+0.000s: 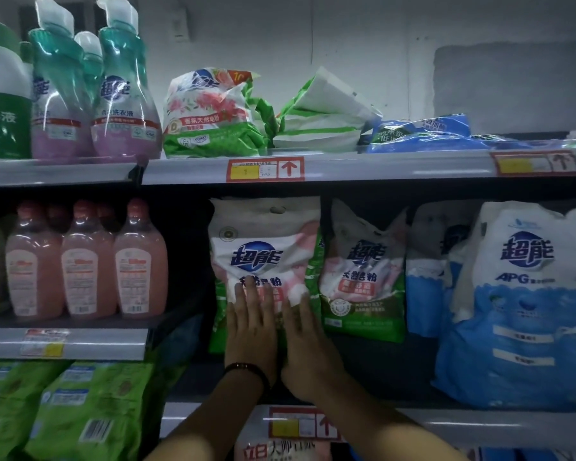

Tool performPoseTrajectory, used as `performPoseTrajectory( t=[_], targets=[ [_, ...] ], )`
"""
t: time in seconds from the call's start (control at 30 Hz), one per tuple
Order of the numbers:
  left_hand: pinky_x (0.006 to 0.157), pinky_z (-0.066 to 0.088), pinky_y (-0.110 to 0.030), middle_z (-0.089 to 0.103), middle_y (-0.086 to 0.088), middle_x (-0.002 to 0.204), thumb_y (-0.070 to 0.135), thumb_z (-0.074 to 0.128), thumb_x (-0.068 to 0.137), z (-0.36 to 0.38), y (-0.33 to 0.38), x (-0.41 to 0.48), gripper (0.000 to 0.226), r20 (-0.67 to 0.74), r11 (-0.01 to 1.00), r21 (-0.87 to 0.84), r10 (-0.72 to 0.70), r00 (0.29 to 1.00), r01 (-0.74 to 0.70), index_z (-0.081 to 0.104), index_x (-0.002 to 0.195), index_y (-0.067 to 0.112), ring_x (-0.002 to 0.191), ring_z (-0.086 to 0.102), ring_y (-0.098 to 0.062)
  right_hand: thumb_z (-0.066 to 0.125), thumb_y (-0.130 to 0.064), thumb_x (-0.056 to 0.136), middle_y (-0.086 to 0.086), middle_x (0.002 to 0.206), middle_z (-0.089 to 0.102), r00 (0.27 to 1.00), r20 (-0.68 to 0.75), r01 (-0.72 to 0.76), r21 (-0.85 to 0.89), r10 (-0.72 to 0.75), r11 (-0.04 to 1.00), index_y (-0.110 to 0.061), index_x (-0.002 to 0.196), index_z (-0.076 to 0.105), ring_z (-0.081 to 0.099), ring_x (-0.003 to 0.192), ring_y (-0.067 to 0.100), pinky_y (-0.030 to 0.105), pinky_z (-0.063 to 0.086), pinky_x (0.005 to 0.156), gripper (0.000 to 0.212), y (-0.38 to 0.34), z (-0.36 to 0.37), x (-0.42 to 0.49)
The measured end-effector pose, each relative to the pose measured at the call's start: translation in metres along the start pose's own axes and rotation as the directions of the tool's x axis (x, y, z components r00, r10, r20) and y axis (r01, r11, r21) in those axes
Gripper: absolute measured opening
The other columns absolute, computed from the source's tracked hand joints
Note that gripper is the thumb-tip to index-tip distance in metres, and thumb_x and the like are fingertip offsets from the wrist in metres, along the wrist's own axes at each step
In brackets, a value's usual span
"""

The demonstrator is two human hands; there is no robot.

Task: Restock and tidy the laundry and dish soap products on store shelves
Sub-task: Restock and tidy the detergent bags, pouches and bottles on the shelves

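Note:
A white, pink and green soap powder bag (263, 247) stands upright on the middle shelf. My left hand (251, 331), with a dark band on its wrist, lies flat against the bag's lower front, fingers straight. Right beside it, my right hand (305, 344) presses flat on the same bag. A matching bag (364, 271) stands just to the right. Further right stand blue and white APG powder bags (519, 304).
Pink bottles (87, 261) fill the middle shelf on the left. On the top shelf (187, 169) are teal-capped bottles (123, 94), slumped green bags (213, 114) and flat blue bags (423, 133). Green pouches (67, 410) lie at the lower left.

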State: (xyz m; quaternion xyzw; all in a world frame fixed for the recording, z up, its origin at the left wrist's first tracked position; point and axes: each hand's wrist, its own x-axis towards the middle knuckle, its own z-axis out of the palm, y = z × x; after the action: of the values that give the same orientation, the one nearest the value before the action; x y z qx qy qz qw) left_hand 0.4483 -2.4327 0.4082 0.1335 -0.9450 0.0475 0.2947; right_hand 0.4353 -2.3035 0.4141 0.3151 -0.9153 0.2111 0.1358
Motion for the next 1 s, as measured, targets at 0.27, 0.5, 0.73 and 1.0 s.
performPoseTrajectory(
  t=[0.27,0.5,0.73,1.0],
  targets=[
    [0.127,-0.004,-0.066,-0.053,-0.018,0.156,0.052,0.071,0.08,0.006,-0.013,0.027,0.139,0.14,0.997,-0.028,0.072,0.988,-0.069,-0.048,0.149,0.028,0.147,-0.044,-0.041,0.075,-0.016,0.085,-0.013,0.164,-0.046,0.994,0.109,-0.012,0.154,-0.005,0.988,-0.05,0.158,-0.029,-0.031,0.158,0.022,0.051,0.023,0.128,0.131,0.017,-0.001,0.018],
    [0.127,-0.001,-0.066,-0.05,-0.016,0.159,0.041,0.077,0.081,-0.001,-0.015,0.03,0.142,0.212,0.999,0.001,0.045,0.976,-0.046,-0.051,0.143,0.036,0.149,-0.041,-0.04,0.073,-0.022,0.092,-0.006,0.178,-0.009,0.984,0.157,0.04,0.239,-0.08,0.97,-0.039,0.168,0.001,0.009,0.164,0.027,0.049,0.028,0.129,0.106,0.022,-0.042,0.007],
    [0.129,0.001,-0.06,-0.035,-0.026,0.165,0.052,0.067,0.089,-0.044,0.031,0.014,0.121,0.369,0.99,-0.047,-0.106,0.923,0.133,-0.027,0.161,0.026,0.155,-0.024,-0.048,0.062,-0.039,0.098,0.0,0.163,0.039,0.993,0.063,0.098,0.031,-0.1,0.995,-0.034,0.158,0.038,0.038,0.15,0.025,0.045,0.042,0.119,0.064,0.059,-0.101,-0.07],
    [0.112,0.042,-0.047,0.038,-0.012,0.153,0.049,0.062,0.093,-0.098,0.177,-0.053,0.071,0.104,0.885,-0.425,0.255,0.961,-0.189,0.033,0.152,0.022,0.139,0.038,-0.038,0.058,-0.037,0.096,0.006,0.133,0.06,0.979,-0.125,-0.173,-0.103,0.159,0.98,-0.023,0.133,0.061,0.061,0.121,0.032,0.045,0.056,0.098,0.039,0.119,-0.175,-0.162]
  ],
)
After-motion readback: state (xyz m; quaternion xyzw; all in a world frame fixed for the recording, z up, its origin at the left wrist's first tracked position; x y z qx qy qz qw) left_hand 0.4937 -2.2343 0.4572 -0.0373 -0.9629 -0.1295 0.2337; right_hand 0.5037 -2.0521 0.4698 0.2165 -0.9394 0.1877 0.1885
